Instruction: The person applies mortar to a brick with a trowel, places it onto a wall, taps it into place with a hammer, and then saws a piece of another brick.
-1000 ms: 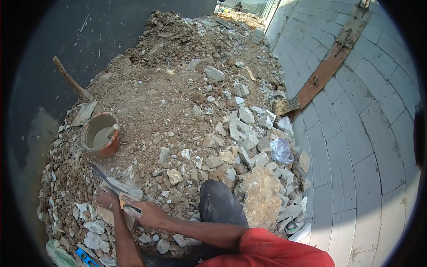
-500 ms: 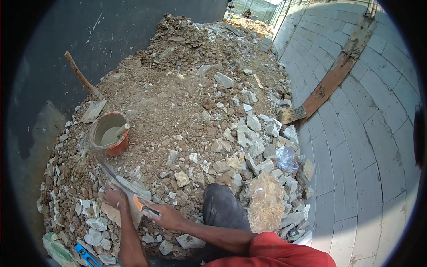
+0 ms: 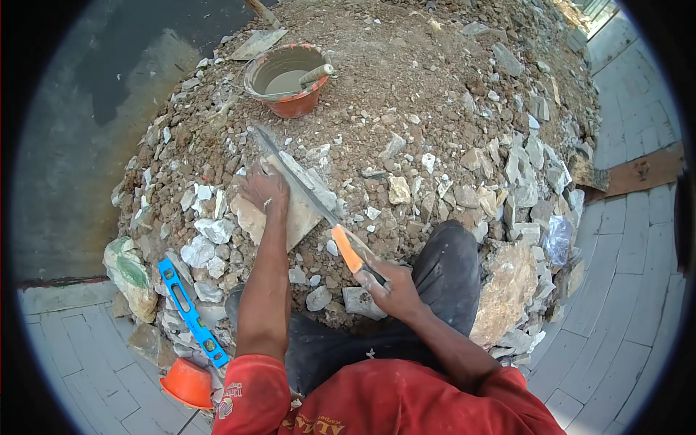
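A hand saw [image 3: 297, 176] lies slantwise across a flat pale block [image 3: 301, 220], its blade running from far left to near right. My right hand [image 3: 391, 288] is closed around the saw's orange and black handle. At the block's left side my left hand [image 3: 264, 186] grips and presses on it, the fingertips partly hidden. Pale dust covers the block's top beside the blade. Beyond the block stands an orange bucket [image 3: 299, 107] of grey wet mix, with a tool handle [image 3: 317, 73] sticking out of it.
Rubble surrounds my knees. A blue spirit level [image 3: 192, 312] and a small orange container [image 3: 188, 383] lie at near left. A large rock [image 3: 507, 290] and clear plastic [image 3: 558, 240] are at right. A wooden-handled tool [image 3: 259, 43] rests behind the bucket; grey walls flank both sides.
My right hand has drawn the saw back, so its handle is farther from the block. My left hand stays on the block. The view has tilted down and shifted left.
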